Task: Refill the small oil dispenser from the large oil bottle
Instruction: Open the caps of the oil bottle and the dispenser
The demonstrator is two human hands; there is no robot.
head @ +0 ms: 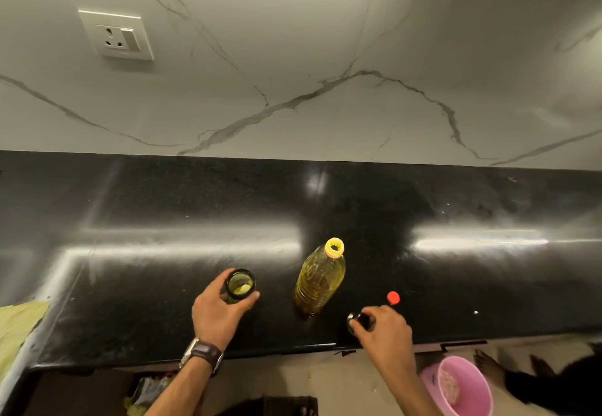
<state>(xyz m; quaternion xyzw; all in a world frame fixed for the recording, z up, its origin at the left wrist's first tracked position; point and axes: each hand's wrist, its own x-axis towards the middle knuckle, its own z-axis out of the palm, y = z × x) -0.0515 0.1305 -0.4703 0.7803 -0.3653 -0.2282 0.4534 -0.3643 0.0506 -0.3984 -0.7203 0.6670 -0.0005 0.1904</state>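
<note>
Head view, looking down at a glossy black stone countertop (pixel 163 252) that runs left to right, with long streaks of light reflected across it. Behind it, on the far side, I see a white marble-look wall (pixel 325 57) with grey veins, and a white socket plate (pixel 116 35) set into it at the upper left.

My left hand (pixel 216 311) is curled around the small oil dispenser (pixel 240 286), a dark greenish glass vessel standing upright on the counter with its mouth open; a little pale oil shows at the bottom. Just to its right, apart from it, the large oil bottle (pixel 321 277) stands upright and uncapped, its yellow neck ring open at the top, golden oil inside.

My right hand (pixel 384 327) is near the counter's front edge, its fingers pinched on a small dark cap (pixel 356 320) (likely the dispenser's top, though I cannot tell for sure). A red cap (pixel 393 298) lies on the counter just beyond that hand.

A wristwatch (pixel 202 355) with a brown strap sits on the left wrist. A green cloth (pixel 16 331) lies at the far left edge. Below the counter, on the floor at right, stands a pink bucket (pixel 462 386).
</note>
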